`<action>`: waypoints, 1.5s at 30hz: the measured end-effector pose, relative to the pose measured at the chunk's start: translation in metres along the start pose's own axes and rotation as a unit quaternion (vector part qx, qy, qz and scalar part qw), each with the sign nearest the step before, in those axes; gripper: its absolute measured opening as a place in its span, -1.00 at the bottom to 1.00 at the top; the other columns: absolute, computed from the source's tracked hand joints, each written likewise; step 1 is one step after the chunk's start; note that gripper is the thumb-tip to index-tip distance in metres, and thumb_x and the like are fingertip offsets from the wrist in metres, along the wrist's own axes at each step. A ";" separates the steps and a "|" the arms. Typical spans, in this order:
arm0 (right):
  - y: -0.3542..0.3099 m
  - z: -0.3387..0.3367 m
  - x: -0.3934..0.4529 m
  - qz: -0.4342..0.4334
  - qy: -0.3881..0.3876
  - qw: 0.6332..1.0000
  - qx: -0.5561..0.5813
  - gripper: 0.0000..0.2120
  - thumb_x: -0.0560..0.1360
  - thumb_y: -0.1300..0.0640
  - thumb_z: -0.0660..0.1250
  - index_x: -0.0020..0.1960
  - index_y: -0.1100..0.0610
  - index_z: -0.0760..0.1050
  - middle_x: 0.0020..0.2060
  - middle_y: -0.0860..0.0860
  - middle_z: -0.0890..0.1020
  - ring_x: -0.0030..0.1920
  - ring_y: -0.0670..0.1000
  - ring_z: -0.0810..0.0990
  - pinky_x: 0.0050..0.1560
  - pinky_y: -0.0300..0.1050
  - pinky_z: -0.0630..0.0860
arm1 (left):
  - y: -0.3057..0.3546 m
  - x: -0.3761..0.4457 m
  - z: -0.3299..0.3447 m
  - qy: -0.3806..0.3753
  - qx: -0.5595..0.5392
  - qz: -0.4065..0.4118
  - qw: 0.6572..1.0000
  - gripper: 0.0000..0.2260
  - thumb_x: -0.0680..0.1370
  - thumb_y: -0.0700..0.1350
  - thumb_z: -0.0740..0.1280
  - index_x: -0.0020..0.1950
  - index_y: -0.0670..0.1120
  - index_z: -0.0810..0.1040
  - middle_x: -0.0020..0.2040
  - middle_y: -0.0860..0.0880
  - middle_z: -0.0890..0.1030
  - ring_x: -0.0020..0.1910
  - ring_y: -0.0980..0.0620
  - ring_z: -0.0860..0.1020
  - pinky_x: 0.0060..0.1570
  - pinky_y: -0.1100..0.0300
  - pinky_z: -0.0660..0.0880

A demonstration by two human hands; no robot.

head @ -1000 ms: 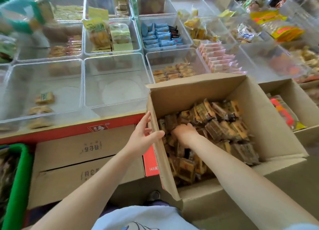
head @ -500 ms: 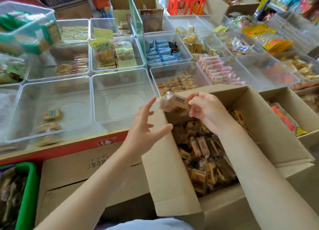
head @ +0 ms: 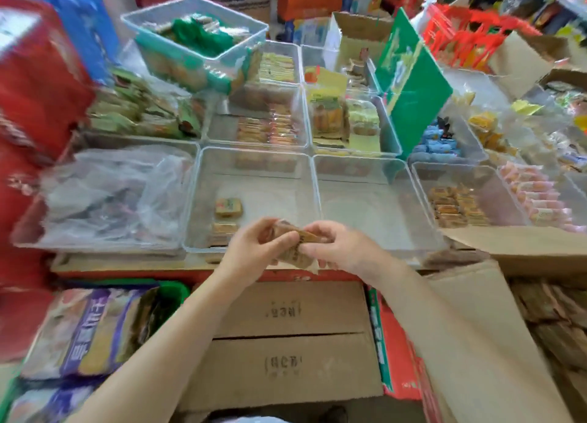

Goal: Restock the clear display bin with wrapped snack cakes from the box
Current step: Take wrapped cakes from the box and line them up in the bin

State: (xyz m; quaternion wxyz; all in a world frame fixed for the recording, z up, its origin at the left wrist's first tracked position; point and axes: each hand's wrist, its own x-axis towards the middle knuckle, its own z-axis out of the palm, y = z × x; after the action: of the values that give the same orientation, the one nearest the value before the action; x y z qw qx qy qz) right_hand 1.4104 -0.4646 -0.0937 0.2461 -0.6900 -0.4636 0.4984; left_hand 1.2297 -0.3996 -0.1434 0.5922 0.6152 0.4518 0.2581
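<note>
Head view showed a small bunch of wrapped snack cakes (head: 297, 248), brown with gold-printed clear wrappers, blurred by motion, held between both hands just at the near rim of a clear display bin (head: 254, 159). That bin held only a few cakes of a similar kind (head: 228, 207) along its near left side. The left hand (head: 254, 248) curled its fingers and thumb round the left end of the bunch, while the right hand (head: 341, 251) pinched the right end, both forearms reaching in from the bottom edge. The box (head: 524, 248) stood open at the right, with more brown cakes visible at the far right edge. The desk (head: 127, 263) carried a grid of clear bins with assorted snacks, one beside the task's bin lined with crumpled plastic (head: 117, 190). Closed cardboard cartons (head: 286, 343) sat below its red front edge, and colourful stock crowded the background.
</note>
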 end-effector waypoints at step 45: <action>0.010 0.152 0.325 -0.023 -0.047 0.916 -0.399 -0.42 0.45 0.01 0.51 0.41 0.02 0.37 0.28 0.14 0.29 0.36 0.21 0.30 0.25 0.09 0.44 | -0.163 0.076 -0.151 0.136 0.509 0.058 0.848 -0.32 0.55 0.12 0.19 0.59 -0.22 0.28 0.38 -0.24 0.53 0.17 -0.17 0.58 0.17 -0.03 0.51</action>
State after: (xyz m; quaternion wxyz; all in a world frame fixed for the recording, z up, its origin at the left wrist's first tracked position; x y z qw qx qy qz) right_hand 1.2985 -0.2001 -0.3088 -0.0601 -0.6958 -0.6508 0.2980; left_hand 1.0949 -0.2768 -0.2921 0.1123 0.8144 0.5593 0.1066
